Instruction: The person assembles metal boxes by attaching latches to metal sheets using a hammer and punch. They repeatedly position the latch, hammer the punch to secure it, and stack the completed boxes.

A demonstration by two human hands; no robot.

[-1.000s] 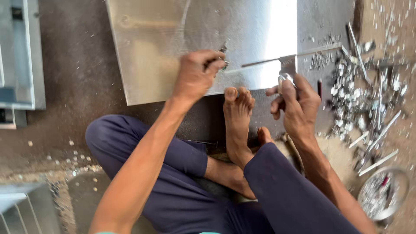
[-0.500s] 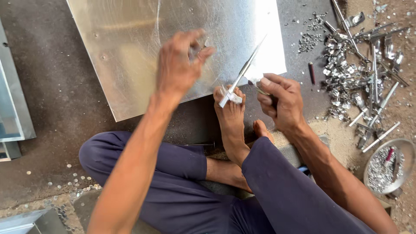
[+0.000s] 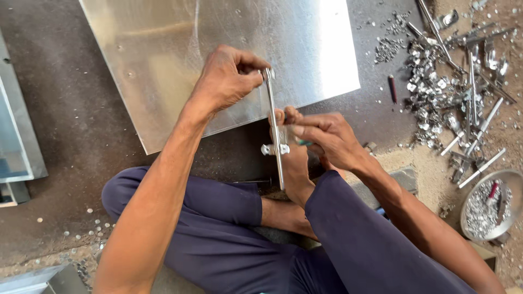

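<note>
Beyond the fingers of both hands, a large bare metal sheet [image 3: 180,60] lies flat on the concrete floor [image 3: 71,179], its near edge running slantwise just behind the knuckles and its near-right corner ending close beside the right hand [image 3: 321,139]. To the left of the left hand [image 3: 226,79] the floor is open as far as a grey metal tray [image 3: 19,147] at the picture's edge. To the right of the right hand's fingers, well apart, a heap of small metal fittings and short rods [image 3: 452,92] crowds the floor, with a round metal bowl [image 3: 490,204] of small parts nearer the person. A dark pencil-like stick [image 3: 393,89] lies between sheet and heap. Below the fingers the person's bare foot [image 3: 297,174] and dark-trousered legs [image 3: 229,239] close off the near side.

The slim metal rod [image 3: 274,125] is held in the air above the foot, its long axis nearly upright in the view, top end toward the sheet, bottom end toward the legs. The left hand's fingers are pinched on its top end; the right hand's fingers are closed around it just above a small white bracket [image 3: 274,148] that sits across it.
</note>
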